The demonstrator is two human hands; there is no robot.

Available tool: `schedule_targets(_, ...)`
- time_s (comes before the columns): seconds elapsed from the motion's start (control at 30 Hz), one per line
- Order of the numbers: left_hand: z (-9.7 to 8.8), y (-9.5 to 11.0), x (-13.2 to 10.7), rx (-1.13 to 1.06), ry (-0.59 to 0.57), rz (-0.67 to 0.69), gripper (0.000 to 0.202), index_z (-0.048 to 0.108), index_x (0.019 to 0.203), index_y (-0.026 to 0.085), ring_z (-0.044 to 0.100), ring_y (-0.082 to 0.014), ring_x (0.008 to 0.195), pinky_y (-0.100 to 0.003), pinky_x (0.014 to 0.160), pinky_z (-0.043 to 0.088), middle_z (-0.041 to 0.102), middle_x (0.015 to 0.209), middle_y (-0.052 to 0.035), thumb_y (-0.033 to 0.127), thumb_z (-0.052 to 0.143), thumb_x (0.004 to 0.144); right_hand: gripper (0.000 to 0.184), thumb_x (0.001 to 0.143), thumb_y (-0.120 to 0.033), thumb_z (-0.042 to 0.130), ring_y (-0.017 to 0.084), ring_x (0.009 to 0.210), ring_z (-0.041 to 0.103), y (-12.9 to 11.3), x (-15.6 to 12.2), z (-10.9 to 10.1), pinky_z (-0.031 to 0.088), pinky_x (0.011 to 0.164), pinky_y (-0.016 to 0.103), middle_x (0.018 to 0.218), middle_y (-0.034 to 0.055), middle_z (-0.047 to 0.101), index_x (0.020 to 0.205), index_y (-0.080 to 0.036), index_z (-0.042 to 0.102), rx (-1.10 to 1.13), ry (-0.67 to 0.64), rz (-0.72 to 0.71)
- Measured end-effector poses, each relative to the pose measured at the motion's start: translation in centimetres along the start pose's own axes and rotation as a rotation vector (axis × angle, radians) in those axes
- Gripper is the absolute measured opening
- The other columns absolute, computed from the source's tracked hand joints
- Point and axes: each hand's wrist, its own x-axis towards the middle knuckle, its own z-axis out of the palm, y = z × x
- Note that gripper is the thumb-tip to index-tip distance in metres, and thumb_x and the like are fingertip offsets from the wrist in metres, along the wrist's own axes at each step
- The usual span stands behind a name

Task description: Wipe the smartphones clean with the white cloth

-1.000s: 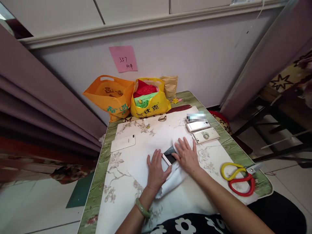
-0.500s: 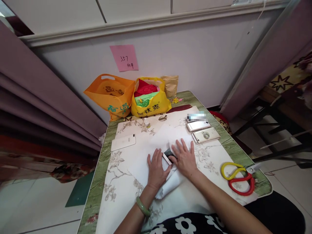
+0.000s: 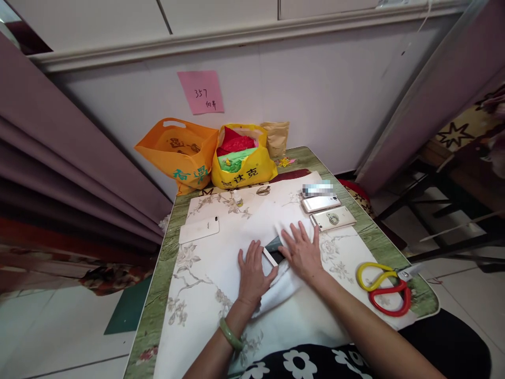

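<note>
A smartphone [image 3: 273,253] with a white edge and a dark screen lies face up on a white cloth [image 3: 282,290] in the middle of the table. Beside its left end rests my left hand [image 3: 251,273], open, its fingers stretched out flat and the thumb by the phone's near corner. My right hand [image 3: 304,257] is open too, fingers spread over the cloth, with the thumb reaching onto the screen. The right part of the phone is hidden under that hand and the bunched cloth. A green bangle [image 3: 231,335] circles my left wrist.
A white phone [image 3: 199,230] lies at left, and several more, including one with a ring holder [image 3: 333,219], at right. Scissors [image 3: 389,287] with yellow and red handles lie near the right edge. An orange bag [image 3: 189,158] and a yellow bag [image 3: 246,176] stand at the back.
My right hand has shifted slightly to the right, so more of the phone's dark screen shows. My left hand stays about where it was.
</note>
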Motion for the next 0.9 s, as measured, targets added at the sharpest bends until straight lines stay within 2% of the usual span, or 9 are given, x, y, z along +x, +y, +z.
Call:
schedule_targets(0.13,-0.4,0.0,-0.1,-0.01,-0.052,0.001,0.056,0.045,0.135,0.016,0.039,-0.0305,0.14,-0.057,0.116,0.018,0.049,0.145,-0.0179,0.029,0.06,0.082,0.046,0.096,-0.058,0.04,0.031,0.144,0.027,-2.9,-1.6,0.0,-0.001,0.115,0.063,0.149,0.0049,0.047,0.134,-0.036,0.055,0.085,-0.007,-0.164)
schedule_targets(0.2,-0.5,0.0,-0.1,-0.007,-0.064,-0.001,0.056,0.045,0.135,0.016,0.038,-0.0302,0.14,-0.057,0.116,0.017,0.048,0.146,-0.0179,0.03,0.06,0.083,0.045,0.096,-0.059,0.04,0.031,0.144,0.027,-2.6,-1.6,0.0,-0.001,0.114,0.064,0.15,0.0042,0.045,0.134,-0.039,0.055,0.092,-0.01,-0.169)
schedule_targets(0.27,-0.5,0.1,0.0,0.0,-0.055,-0.006,0.055,0.047,0.133,0.015,0.038,-0.0312,0.14,-0.058,0.116,0.017,0.049,0.145,-0.0185,0.036,0.06,0.084,0.044,0.096,-0.059,0.041,0.032,0.143,0.027,-1.3,-1.0,0.0,-0.001,0.113,0.066,0.15,0.0052,0.044,0.133,-0.041,0.055,0.067,-0.008,-0.094)
schedule_targets(0.33,-0.5,0.1,0.0,0.006,-0.046,-0.008,0.055,0.048,0.131,0.015,0.039,-0.0322,0.139,-0.059,0.116,0.017,0.05,0.144,-0.0188,0.04,0.06,0.084,0.044,0.096,-0.057,0.041,0.034,0.143,0.027,-0.1,-0.3,0.0,0.0,0.112,0.067,0.15,0.0074,0.044,0.134,-0.039,0.056,0.029,-0.002,-0.006)
schedule_targets(0.4,-0.4,0.1,0.1,0.007,-0.044,-0.006,0.055,0.049,0.13,0.015,0.039,-0.0324,0.139,-0.059,0.115,0.017,0.05,0.144,-0.0188,0.04,0.061,0.083,0.047,0.097,-0.056,0.041,0.034,0.144,0.026,0.2,0.2,0.0,0.0,0.112,0.067,0.15,0.0098,0.044,0.136,-0.035,0.055,0.013,0.002,0.022)
schedule_targets(0.5,-0.4,0.1,0.0,0.003,-0.049,-0.004,0.057,0.046,0.133,0.014,0.038,-0.0317,0.14,-0.058,0.116,0.017,0.048,0.145,-0.0188,0.038,0.061,0.083,0.049,0.096,-0.057,0.042,0.034,0.144,0.026,-1.0,-0.3,0.1,-0.001,0.113,0.066,0.15,0.0093,0.044,0.137,-0.033,0.054,0.069,-0.001,-0.063)
schedule_targets(0.63,-0.7,0.1,-0.1,-0.004,-0.057,0.007,0.061,0.044,0.135,0.013,0.038,-0.0315,0.14,-0.056,0.116,0.017,0.048,0.145,-0.0195,0.032,0.062,0.08,0.043,0.097,-0.055,0.044,0.031,0.144,0.027,-2.5,-2.7,-0.3,0.0,0.114,0.063,0.15,0.0044,0.045,0.136,-0.039,0.053,0.143,-0.02,-0.192)
schedule_targets(0.8,-0.9,0.4,-0.1,-0.021,-0.056,-0.015,0.061,0.044,0.133,0.014,0.036,-0.0312,0.141,-0.056,0.117,0.013,0.047,0.146,-0.0193,0.031,0.062,0.078,0.042,0.096,-0.054,0.047,0.031,0.145,0.025,-1.1,-5.9,-1.5,0.0,0.116,0.062,0.15,0.003,0.045,0.134,-0.04,0.054,0.144,-0.022,-0.233)
schedule_targets(0.9,-0.9,0.5,0.0,-0.025,-0.05,-0.02,0.061,0.045,0.133,0.015,0.036,-0.0311,0.141,-0.056,0.118,0.013,0.047,0.146,-0.0186,0.031,0.061,0.077,0.043,0.095,-0.056,0.048,0.032,0.145,0.025,-0.8,-6.1,-1.7,0.0,0.115,0.063,0.151,0.0036,0.043,0.134,-0.04,0.055,0.126,-0.023,-0.229)
